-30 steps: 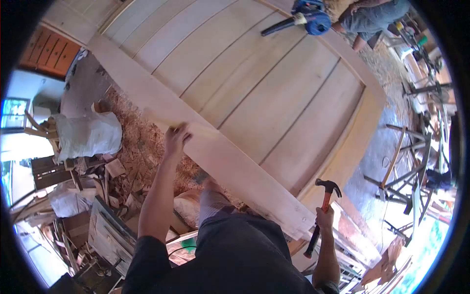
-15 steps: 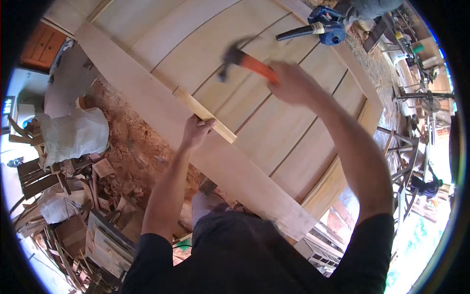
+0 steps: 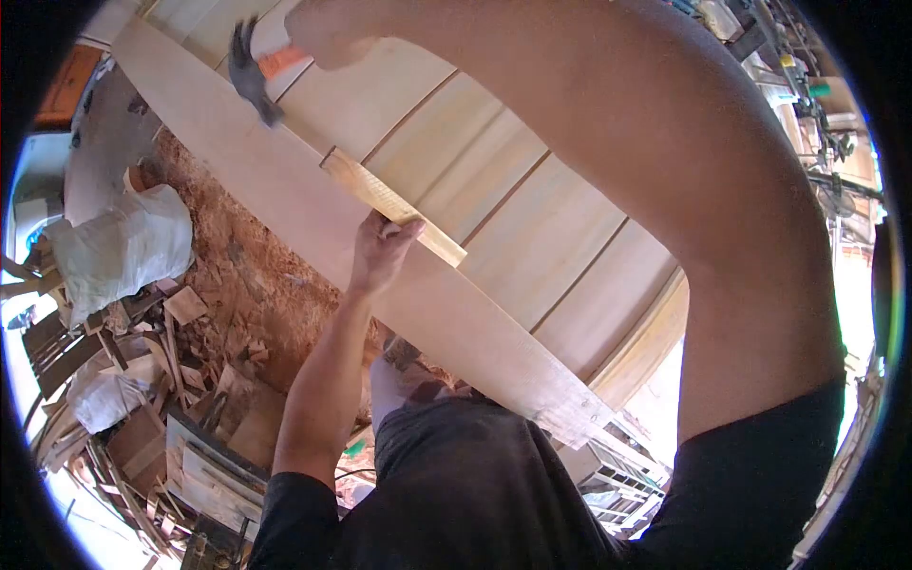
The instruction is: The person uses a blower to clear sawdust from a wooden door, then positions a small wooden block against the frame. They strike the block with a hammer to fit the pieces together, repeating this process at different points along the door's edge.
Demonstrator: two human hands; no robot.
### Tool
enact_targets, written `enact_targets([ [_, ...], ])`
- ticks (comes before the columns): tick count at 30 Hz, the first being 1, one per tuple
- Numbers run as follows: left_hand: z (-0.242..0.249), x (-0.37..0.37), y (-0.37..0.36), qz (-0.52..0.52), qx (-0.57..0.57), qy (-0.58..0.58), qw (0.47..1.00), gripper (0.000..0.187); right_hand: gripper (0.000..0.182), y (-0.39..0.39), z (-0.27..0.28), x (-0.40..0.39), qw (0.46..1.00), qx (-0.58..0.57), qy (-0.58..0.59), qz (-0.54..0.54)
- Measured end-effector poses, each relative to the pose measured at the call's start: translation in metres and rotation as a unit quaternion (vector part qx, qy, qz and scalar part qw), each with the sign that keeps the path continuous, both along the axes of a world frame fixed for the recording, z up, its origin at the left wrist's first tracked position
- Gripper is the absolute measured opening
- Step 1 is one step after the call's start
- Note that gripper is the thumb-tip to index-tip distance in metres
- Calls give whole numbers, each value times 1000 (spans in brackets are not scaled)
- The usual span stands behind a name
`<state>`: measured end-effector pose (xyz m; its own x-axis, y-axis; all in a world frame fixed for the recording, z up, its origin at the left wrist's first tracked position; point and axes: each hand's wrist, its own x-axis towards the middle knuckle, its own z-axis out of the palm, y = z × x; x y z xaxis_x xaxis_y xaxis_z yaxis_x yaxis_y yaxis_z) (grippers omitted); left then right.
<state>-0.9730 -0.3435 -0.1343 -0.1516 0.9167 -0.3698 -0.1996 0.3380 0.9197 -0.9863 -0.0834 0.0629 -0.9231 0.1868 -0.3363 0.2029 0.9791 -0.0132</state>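
My right hand (image 3: 332, 36) is wrapped round the orange handle of a claw hammer (image 3: 251, 81), raised at the upper left of the head view. The hammer's dark head is up and left of a short pale wooden block (image 3: 380, 195), apart from it. My left hand (image 3: 382, 255) grips that block near its lower end, thumb and fingers closed on its side. The block lies along the inner edge of a broad flat plank (image 3: 237, 142), which borders a large wooden panel (image 3: 551, 218) of several boards with dark gaps between them.
Below left, reddish wood shavings (image 3: 237, 275) cover the floor. A white plastic sack (image 3: 128, 247) and a pile of wood offcuts (image 3: 123, 380) stand there. Tools and timber line the far right, partly hidden behind my right arm.
My right hand and the hammer have swung left and up, and the forearm now crosses the upper view. The left hand stays on the block. The blower at upper right is out of sight.
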Motion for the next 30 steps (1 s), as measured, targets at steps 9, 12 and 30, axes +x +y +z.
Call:
enact_targets([
  [9, 1, 2, 0, 3, 2, 42, 999, 27, 26, 7, 17, -5, 999, 7, -5, -39],
  [12, 3, 1, 0, -5, 17, 77, 997, 30, 27, 7, 17, -3, 999, 8, -6, -49],
  [30, -32, -13, -4, -72, -14, 67, 995, 32, 28, -39, 38, 82, 984, -61, -11, -166],
])
